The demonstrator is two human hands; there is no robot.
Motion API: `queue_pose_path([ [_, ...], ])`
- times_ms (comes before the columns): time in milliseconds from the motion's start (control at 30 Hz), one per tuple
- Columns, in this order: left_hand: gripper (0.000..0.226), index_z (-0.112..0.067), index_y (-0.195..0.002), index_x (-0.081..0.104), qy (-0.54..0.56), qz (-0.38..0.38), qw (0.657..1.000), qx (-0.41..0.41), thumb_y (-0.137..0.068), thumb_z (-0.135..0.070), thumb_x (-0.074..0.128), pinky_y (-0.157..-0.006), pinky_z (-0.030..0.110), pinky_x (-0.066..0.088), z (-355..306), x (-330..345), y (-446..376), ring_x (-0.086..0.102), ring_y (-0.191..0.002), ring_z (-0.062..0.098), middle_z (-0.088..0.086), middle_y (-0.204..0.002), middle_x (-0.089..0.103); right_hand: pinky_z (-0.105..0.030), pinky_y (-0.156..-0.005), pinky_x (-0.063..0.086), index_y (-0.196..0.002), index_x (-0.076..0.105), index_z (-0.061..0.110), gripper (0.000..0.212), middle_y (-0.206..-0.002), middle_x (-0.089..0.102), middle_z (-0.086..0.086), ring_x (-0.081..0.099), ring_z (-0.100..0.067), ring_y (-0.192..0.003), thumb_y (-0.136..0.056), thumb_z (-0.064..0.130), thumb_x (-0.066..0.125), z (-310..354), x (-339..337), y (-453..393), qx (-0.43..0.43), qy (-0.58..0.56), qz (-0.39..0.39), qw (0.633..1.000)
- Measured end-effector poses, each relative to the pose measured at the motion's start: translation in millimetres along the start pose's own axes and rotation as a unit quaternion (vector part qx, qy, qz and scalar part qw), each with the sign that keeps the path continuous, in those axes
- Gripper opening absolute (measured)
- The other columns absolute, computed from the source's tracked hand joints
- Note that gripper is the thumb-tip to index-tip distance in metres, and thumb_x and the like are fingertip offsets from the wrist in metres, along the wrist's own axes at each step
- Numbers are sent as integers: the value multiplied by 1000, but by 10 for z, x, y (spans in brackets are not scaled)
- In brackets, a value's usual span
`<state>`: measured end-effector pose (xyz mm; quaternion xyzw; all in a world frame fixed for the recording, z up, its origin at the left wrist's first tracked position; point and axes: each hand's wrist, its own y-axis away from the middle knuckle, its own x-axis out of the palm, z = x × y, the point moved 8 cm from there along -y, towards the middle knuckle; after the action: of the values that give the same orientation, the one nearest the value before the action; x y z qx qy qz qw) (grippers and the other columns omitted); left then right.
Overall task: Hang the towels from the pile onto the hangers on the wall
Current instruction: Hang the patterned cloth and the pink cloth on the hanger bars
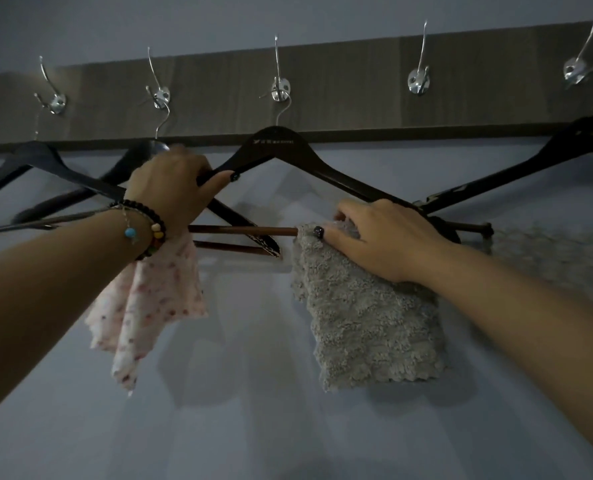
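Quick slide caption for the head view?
Left hand grips the middle hanger; right hand settles a grey towel over its bar.

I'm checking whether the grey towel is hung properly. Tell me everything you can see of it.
The grey towel looks like thick, nubbly terry with a scalloped lower edge. It is draped over the wooden bar of the middle hanger, towards the bar's right end, and hangs down flat against the wall. The right hand rests on its top fold, fingers straight, thumb at its left edge. Its back half is hidden.
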<state>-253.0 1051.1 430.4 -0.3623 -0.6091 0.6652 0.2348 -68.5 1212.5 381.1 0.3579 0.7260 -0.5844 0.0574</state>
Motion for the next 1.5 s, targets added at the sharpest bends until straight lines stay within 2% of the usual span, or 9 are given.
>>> queue_pose_path([
  [67, 54, -11, -116, 52, 31, -99, 994, -44, -85, -54, 59, -67, 32, 44, -54, -224, 160, 48, -86, 19, 13, -119, 46, -32, -62, 33, -103, 49, 22, 34, -90, 55, 4, 52, -18, -79, -96, 53, 38, 25, 24, 24, -13, -15, -19, 1000],
  [167, 43, -13, -116, 46, 154, -156, 971, -96, -86, -38, 65, -60, 18, 35, -184, -434, 577, 42, -76, 8, 4, -114, 45, -32, -64, 34, -98, 47, 22, 28, -93, 52, 6, 52, -17, -81, -96, 49, 40, 77, 78, 62, -36, -41, -33, 998],
  [300, 16, -22, -99, 49, 315, -66, 941, -105, -89, -24, 61, -57, 21, 42, -456, -105, 1208, 51, -71, 2, -14, -86, 53, -38, -75, 47, -106, 56, 18, 26, -105, 51, 3, 54, -17, -91, -96, 39, 44, 90, 71, 108, -65, -91, -60, 992],
  [400, 15, -27, -102, 54, 364, 23, 921, -139, -91, -33, 61, -61, 15, 39, -576, 287, 1460, 53, -78, -1, -19, -90, 58, -34, -78, 51, -109, 60, 6, 26, -105, 58, -6, 57, -17, -93, -93, 21, 47, 36, -201, 386, -88, -122, -214, 965],
  [567, 26, -28, -116, 56, 409, 78, 896, -152, -91, -34, 60, -81, 17, 37, -717, 589, 1460, 57, -100, 3, -30, -98, 57, -18, -74, 46, -92, 60, 9, 17, -86, 62, -9, 59, -15, -80, -85, -4, 50, -358, -183, 1196, 52, -281, -390, 875],
  [833, 36, -22, -123, 51, 448, 81, 868, -199, -91, -32, 62, -85, 20, 38, -729, 730, 1265, 51, -109, 6, -12, -120, 55, -34, -64, 53, -98, 49, 27, 11, -95, 65, -8, 65, -21, -79, -93, 29, 59, -551, 790, 1218, 308, -547, -172, 759],
  [1067, 13, -15, -102, 69, 494, 134, 831, -218, -92, -21, 63, -89, 41, 54, -787, 891, 1375, 65, -100, 20, 1, -103, 70, -24, -64, 48, -82, 68, 7, 23, -77, 69, -4, 64, -11, -69, -80, 28, 74, -461, 766, 1169, 345, -577, -74, 737],
  [1233, 39, -7, -107, 65, 524, 126, 818, -203, -74, -29, 69, -87, 55, 53, -837, 793, 1448, 65, -101, 32, 12, -105, 71, -28, -52, 48, -84, 64, 12, 15, -72, 66, -3, 61, -15, -59, -80, 23, 73, -268, 732, 1243, 343, -675, 8, 654],
  [1500, 25, -11, -107, 70, 559, 94, 810, -149, -81, -9, 72, -74, 24, 52, -930, 616, 1441, 65, -90, 10, 0, -98, 72, -29, -62, 56, -97, 69, 6, 14, -80, 74, -4, 70, -18, -67, -90, 16, 62, 1, 692, 1240, 313, -685, 81, 652],
])
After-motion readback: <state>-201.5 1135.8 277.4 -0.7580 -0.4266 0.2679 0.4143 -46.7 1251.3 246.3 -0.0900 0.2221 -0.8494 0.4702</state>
